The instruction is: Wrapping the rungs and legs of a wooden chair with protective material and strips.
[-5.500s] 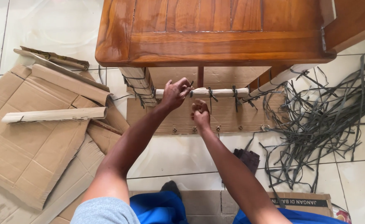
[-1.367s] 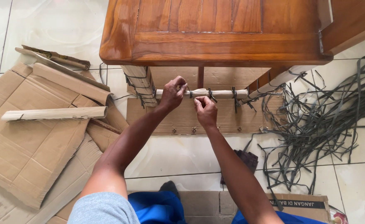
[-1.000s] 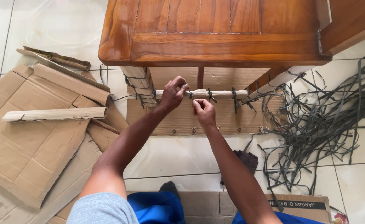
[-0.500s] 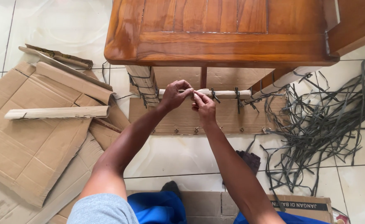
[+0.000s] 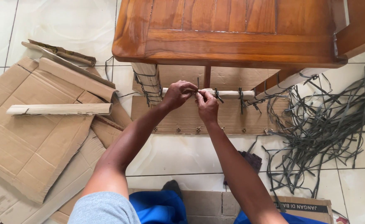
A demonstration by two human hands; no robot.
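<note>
The right hand (image 5: 207,104) has slid in from beside the left hand (image 5: 178,93) until their fingertips meet — both pinched narrow on a dark strap (image 5: 197,88) at the paper-wrapped rail (image 5: 228,94), directly under them, so the strap looks about to be freed.

Glossy varnished wood table (image 5: 232,41) — matt brown cardboard (image 5: 33,145), glazed tiles (image 5: 66,25)

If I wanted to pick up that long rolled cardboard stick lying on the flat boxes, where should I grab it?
Probably around the middle of the rolled cardboard stick, coming down from above. It lies flat and level on the flattened cardboard, long and thin, with nothing on top, so a mid-length grip should keep it from tipping.
</note>
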